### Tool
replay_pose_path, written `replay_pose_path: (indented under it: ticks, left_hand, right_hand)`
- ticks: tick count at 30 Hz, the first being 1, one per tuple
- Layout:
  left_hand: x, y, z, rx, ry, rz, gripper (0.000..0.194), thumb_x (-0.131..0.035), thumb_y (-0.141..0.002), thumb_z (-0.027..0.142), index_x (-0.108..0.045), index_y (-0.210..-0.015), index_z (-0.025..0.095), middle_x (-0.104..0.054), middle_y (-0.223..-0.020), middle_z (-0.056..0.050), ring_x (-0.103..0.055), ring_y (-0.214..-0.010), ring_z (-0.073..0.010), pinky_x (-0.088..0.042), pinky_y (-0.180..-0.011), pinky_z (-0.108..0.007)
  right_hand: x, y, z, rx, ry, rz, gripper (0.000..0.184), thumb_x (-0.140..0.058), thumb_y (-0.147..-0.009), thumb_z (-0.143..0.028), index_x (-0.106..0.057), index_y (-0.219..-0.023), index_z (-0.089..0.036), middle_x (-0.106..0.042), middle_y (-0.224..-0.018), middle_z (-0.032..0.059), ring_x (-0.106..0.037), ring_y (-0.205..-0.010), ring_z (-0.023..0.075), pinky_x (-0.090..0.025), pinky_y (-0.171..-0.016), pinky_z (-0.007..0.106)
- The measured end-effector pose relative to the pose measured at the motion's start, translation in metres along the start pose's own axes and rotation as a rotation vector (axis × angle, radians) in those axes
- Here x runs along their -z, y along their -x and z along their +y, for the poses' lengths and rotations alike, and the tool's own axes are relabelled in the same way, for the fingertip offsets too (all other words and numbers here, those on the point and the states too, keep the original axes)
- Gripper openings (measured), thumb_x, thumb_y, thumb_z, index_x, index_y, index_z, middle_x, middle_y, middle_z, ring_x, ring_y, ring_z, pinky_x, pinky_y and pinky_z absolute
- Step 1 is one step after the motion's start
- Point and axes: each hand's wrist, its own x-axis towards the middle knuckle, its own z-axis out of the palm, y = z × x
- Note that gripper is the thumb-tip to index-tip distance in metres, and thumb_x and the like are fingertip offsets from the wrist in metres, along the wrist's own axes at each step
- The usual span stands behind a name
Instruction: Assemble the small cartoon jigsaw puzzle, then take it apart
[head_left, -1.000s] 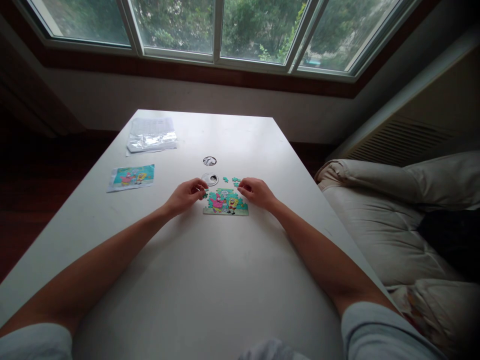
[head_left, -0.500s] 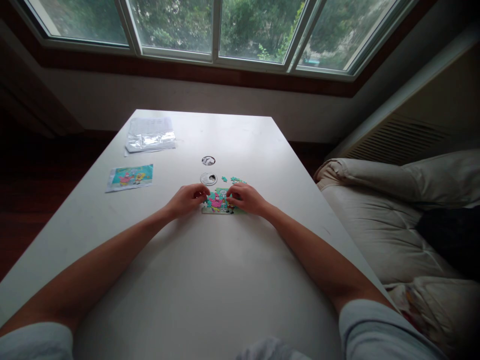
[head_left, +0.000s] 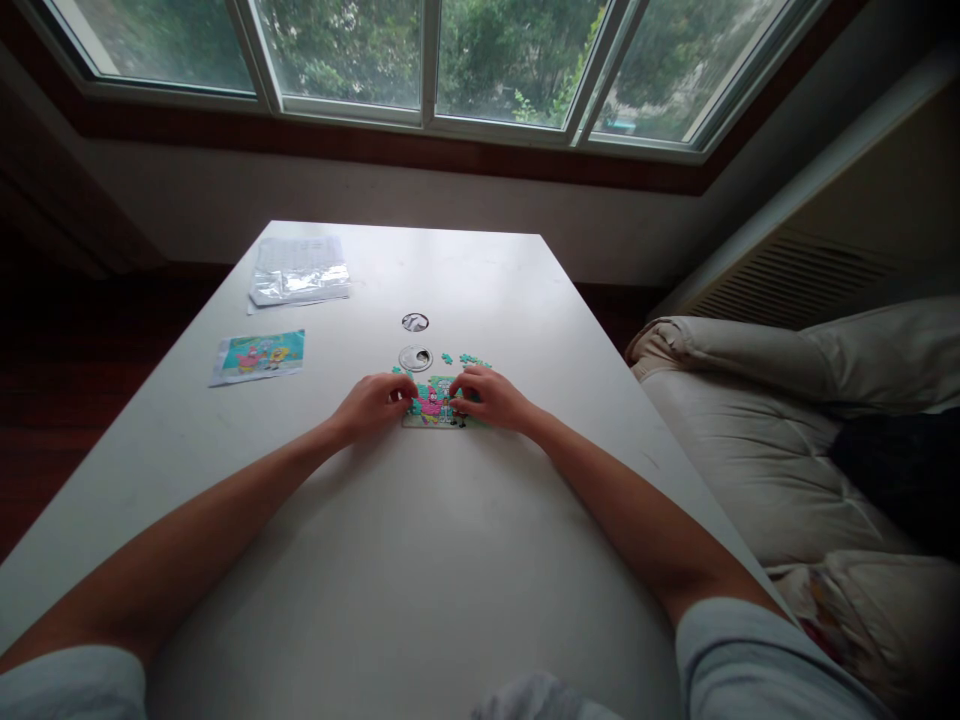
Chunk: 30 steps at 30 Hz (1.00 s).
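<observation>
Jigsaw (head_left: 430,402) lies flat on the bench (head_left: 420,560), largely assembled, and I judge the step to be working a piece in at its left side. The next move seems to call for light, square pressure while the rest is steadied. My left hand (head_left: 379,403) is half curled at the left edge; I can't tell whether it pinches a piece. My right hand (head_left: 491,395) covers the right part, fingers bent over it, any grip unclear. Loose pieces (head_left: 466,359) lie just beyond.
</observation>
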Motion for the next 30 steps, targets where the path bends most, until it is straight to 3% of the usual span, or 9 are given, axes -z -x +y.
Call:
replay_pose_path:
  ticks: [17, 23, 26, 30]
  left_hand:
    - [-0.005, 0.004, 0.003, -0.115, -0.134, 0.029, 0.016, -0.059, -0.08, 0.01, -0.071, -0.085, 0.021, -0.065, -0.082, -0.001, -0.058, -0.073, -0.0151, -0.043, -0.069, -0.025]
    - [0.004, 0.006, 0.001, -0.234, -0.197, 0.05, 0.011, -0.059, -0.089, 0.017, -0.069, -0.088, 0.021, -0.068, -0.084, -0.001, -0.06, -0.076, -0.0153, -0.043, -0.075, -0.028]
    - [0.012, 0.007, -0.003, -0.39, -0.312, 0.011, 0.015, -0.055, -0.096, 0.023, -0.07, -0.092, 0.022, -0.07, -0.09, -0.003, -0.062, -0.082, -0.0167, -0.042, -0.078, -0.03]
    - [0.017, 0.008, -0.008, -0.543, -0.4, -0.073, 0.021, -0.051, -0.101, 0.027, -0.071, -0.095, 0.023, -0.07, -0.095, -0.004, -0.062, -0.09, -0.0174, -0.042, -0.082, -0.031]
  right_hand:
    - [-0.001, 0.0, 0.003, 0.008, -0.006, 0.009, 0.014, -0.068, -0.091, -0.034, -0.071, -0.097, -0.022, -0.057, -0.082, 0.0019, -0.052, -0.081, 0.017, -0.039, -0.076, 0.028]
    - [0.0, 0.001, 0.003, -0.017, -0.093, 0.031, 0.016, -0.065, -0.092, -0.034, -0.072, -0.094, -0.021, -0.059, -0.079, 0.0015, -0.052, -0.076, 0.0154, -0.041, -0.073, 0.028]
    - [0.003, 0.002, 0.008, -0.097, -0.191, 0.101, 0.021, -0.06, -0.093, -0.037, -0.072, -0.092, -0.02, -0.062, -0.078, 0.001, -0.05, -0.068, 0.0137, -0.041, -0.067, 0.027]
    - [0.008, 0.003, 0.021, -0.243, -0.235, 0.308, 0.025, -0.06, -0.091, -0.042, -0.071, -0.09, -0.02, -0.067, -0.077, 0.0016, -0.053, -0.068, 0.0148, -0.042, -0.066, 0.028]
